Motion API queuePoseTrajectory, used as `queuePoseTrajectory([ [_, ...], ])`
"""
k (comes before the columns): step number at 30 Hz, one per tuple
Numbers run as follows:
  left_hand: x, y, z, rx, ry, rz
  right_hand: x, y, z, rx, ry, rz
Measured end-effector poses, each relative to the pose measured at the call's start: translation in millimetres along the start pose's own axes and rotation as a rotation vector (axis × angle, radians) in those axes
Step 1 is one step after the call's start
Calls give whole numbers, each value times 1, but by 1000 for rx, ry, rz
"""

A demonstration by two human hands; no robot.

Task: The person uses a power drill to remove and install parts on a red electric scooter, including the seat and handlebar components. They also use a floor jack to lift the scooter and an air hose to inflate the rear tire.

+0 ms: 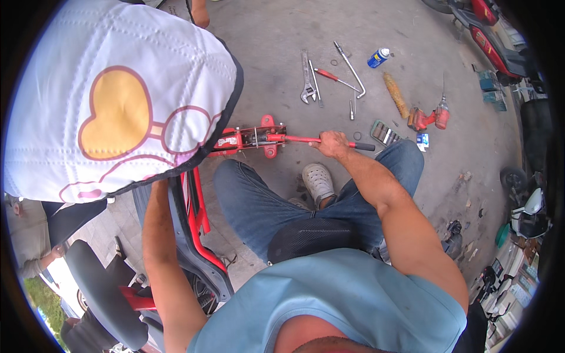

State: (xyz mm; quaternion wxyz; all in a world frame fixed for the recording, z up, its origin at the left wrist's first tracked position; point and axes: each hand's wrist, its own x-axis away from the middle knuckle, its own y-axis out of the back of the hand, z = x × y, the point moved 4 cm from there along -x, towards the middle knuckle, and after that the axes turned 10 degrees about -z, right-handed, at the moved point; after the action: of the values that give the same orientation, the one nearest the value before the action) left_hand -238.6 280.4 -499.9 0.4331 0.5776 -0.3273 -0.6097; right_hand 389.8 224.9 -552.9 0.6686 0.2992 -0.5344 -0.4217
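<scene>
My right hand (332, 145) is wrapped round the red bar of a floor jack's handle (298, 139), short of its black grip. The red floor jack (259, 137) lies on the concrete in front of my knees, its left end hidden under a quilted white cover (118, 53) with a yellow heart print. My left forearm (159, 229) reaches up under that cover, which hides the hand and its fingers. Beside my left leg stands a red and black scooter (203, 235), with a dark seat (106, 294) further back.
Beyond the jack lie an adjustable wrench (307, 79), a red-handled screwdriver (326, 74), a long bent wrench (351, 67), a blue spray can (378, 57), a red power drill (429, 119) and a socket set (385, 133). Another red vehicle (491, 47) stands far right. Other people are at the left.
</scene>
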Motion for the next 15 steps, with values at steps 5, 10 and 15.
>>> queuePoseTrajectory([
  [5, -8, 26, -26, 85, -1, -126, 12, 26, -45, -9, -215, -61],
  [10, -20, 52, -56, 183, 176, -80, 24, 11, -51, -176, -524, -108],
  [15, -21, 56, -48, 149, 209, -32, 5, -26, -6, -509, -859, -176],
])
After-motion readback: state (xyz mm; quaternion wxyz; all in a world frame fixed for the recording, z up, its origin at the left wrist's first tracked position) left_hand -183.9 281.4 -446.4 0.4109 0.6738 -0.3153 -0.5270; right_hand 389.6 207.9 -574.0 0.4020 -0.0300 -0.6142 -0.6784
